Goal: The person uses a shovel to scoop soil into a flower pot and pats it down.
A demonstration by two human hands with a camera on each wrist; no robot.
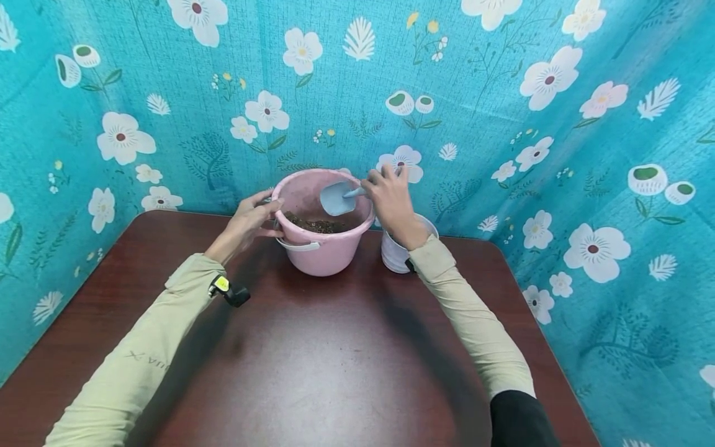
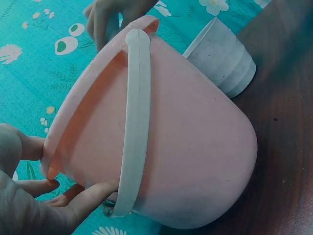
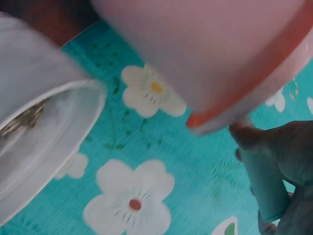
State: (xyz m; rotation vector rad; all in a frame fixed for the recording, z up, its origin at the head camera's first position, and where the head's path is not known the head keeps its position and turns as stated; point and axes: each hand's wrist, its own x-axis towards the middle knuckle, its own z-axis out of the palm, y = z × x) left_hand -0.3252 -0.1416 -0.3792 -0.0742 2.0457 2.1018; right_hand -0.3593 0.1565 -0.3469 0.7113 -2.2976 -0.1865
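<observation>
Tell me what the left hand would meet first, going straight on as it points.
The pink bucket: the left hand already touches it, so moving straight on would likely just press against its side.

Head view: white pot [image 1: 394, 256] partly hidden behind right hand [image 1: 392, 202] and sleeve [image 1: 469, 304]. Right wrist view: pink bucket [image 3: 210, 44] blurred, cut off at top; scoop [image 3: 265, 188], blade hidden behind bucket; pot contents [image 3: 24, 120] perhaps soil.
</observation>
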